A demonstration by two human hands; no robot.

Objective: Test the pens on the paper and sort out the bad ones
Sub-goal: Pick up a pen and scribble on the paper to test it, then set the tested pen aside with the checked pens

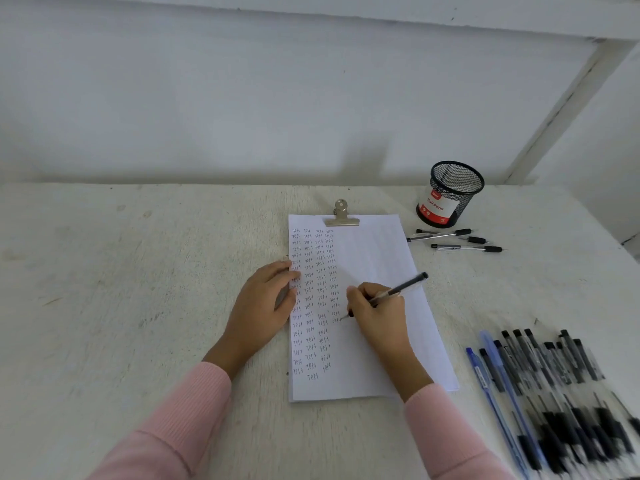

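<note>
The paper (374, 258) is pinned flat by the spread left hand (263, 306) so that a pen (398, 291), pinched in the right hand (377, 313), can be tested.

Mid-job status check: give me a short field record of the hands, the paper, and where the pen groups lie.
paper: held at top by metal clip; columns of "test", fourth unfinished
left hand: flat, pressing paper's left edge
right hand: grips black pen, tip on paper
mesh cup: beyond paper, to its right; "Ball Pens" label inside
loose pens: a few lying before the cup
pen row: black and blue, right of paper
</note>
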